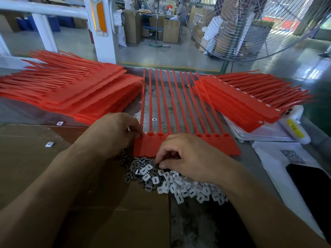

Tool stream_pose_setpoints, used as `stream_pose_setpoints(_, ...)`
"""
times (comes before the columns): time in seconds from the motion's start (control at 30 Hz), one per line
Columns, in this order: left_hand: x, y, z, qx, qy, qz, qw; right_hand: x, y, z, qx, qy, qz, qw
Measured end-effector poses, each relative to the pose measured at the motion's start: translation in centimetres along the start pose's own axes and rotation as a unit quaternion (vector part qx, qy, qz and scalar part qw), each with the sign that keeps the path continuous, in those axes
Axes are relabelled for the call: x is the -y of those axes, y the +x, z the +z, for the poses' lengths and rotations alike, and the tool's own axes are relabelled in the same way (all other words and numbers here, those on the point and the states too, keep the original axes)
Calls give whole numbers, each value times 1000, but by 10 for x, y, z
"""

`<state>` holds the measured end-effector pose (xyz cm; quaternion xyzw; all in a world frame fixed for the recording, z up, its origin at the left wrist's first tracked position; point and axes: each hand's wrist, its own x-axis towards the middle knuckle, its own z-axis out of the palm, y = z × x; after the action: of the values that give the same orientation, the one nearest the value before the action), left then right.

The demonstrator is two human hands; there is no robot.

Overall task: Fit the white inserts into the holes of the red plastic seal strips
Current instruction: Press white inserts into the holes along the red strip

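Note:
A joined row of red seal strips point(225, 145) lies flat before me, its long tails pointing away and its holes near the tag tops. My left hand point(114, 133) rests on the row's left end, fingertips curled at the leftmost hole. A heap of white inserts point(179, 183) lies just below the row. My right hand point(189, 156) sits over the heap's top with fingers curled down into the inserts; what they pinch is hidden.
A tall stack of red strips point(75, 90) lies at the left, and another stack point(238, 101) with white inserts fitted at the right. Cardboard point(53, 176) covers the near left. Papers point(279, 154), a dark phone point(311, 179) and a white bottle point(295, 127) sit right. A fan point(250, 27) stands behind.

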<state>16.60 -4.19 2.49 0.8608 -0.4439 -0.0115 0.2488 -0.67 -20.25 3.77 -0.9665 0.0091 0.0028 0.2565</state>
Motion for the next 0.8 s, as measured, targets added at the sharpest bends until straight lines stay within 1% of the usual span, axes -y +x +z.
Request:
stream_pose_setpoints(0.1,2,0,3,-29,-14,9,999,-2,0,1,-5,19,12,1000)
stream_pose_setpoints(0.17,3,1,5,-49,-26,16,998,-4,0,1,-10,60,24,998)
stream_pose_setpoints(0.27,1,1,7,-73,-49,35,996,-5,0,3,-54,126,32,990)
stream_pose_setpoints(0.43,-15,-3,10,-64,-124,88,986,-4,4,7,-176,208,44,961)
stream_pose_setpoints(0.53,-27,-6,16,-39,-173,92,980,-4,4,5,-221,247,58,942)
stream_pose_setpoints(0.67,-34,-8,22,-27,-205,82,975,-4,4,4,-250,269,69,928)
stream_pose_setpoints(0.8,-36,-8,23,-46,-246,68,966,-6,5,4,-258,278,80,922)
